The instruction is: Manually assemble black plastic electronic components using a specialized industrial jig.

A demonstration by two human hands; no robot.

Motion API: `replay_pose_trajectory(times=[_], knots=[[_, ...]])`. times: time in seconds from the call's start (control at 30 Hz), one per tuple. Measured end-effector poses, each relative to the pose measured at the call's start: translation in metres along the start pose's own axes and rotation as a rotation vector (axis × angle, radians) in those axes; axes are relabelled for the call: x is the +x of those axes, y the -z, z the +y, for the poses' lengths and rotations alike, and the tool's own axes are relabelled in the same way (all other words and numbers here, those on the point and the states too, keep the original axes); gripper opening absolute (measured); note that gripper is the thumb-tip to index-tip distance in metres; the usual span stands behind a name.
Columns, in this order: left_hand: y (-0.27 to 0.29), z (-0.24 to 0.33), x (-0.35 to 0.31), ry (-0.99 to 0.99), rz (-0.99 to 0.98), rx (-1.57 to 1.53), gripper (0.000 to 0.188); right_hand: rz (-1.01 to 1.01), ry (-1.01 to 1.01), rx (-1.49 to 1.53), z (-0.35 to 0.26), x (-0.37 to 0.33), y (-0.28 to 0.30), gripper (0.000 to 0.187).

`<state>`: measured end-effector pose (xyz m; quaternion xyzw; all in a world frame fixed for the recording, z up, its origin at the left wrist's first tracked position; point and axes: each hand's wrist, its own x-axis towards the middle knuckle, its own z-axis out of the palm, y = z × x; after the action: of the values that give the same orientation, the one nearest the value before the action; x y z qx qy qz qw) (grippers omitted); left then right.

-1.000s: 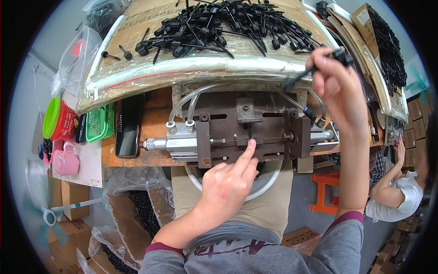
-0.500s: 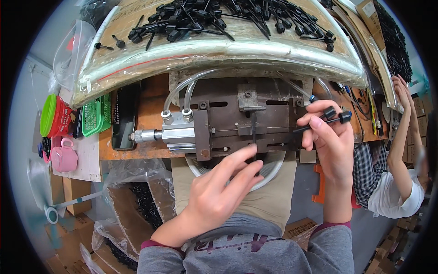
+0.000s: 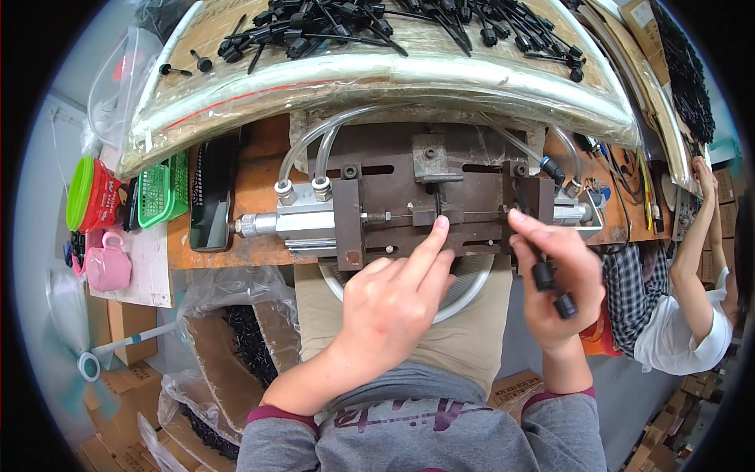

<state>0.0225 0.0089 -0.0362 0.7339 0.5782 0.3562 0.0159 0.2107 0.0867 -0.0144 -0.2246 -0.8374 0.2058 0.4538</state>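
A dark metal clamping fixture (image 3: 393, 177) lies across the bench before me. A thin black rod (image 3: 439, 203) stands in the slot at its middle. My left hand (image 3: 385, 307) has its index finger stretched out, the tip on the near end of that rod; its other fingers are partly bent and the thumb is mostly hidden. Beside the fixture's right end, my right hand (image 3: 560, 271) is closed round black knobbed rods (image 3: 544, 277), whose knobs point down toward me. Its fingertips are near the right block of the fixture.
A plastic-wrapped cardboard tray (image 3: 393, 82) bears a heap of black knobbed rods (image 3: 338, 23). Air cylinders with clear hoses (image 3: 303, 149) flank the fixture. Left are a black tray (image 3: 212, 197), green basket (image 3: 163, 193) and pink mug (image 3: 108, 263). A co-worker (image 3: 684, 315) sits at right.
My right hand has come down and turned, so the knobs now point toward me. My left hand has moved slightly up, its index fingertip now on the rod in the fixture.
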Motion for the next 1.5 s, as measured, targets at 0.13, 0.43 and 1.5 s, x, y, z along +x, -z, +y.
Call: replay_pose_trajectory(times=[0.13,0.43,1.5], knots=[[0.014,0.016,0.0,0.153,0.099,-0.657,0.036,-0.087,0.093,-0.16,-0.008,-0.006,-0.016,0.047],[0.017,0.014,-0.009,0.059,0.068,-0.485,0.037,-0.11,0.177,-0.229,-0.004,-0.005,-0.024,0.047],[0.054,-0.025,0.108,-0.227,0.251,0.233,0.015,-0.154,-0.098,-0.176,-0.012,-0.019,-0.021,0.029]])
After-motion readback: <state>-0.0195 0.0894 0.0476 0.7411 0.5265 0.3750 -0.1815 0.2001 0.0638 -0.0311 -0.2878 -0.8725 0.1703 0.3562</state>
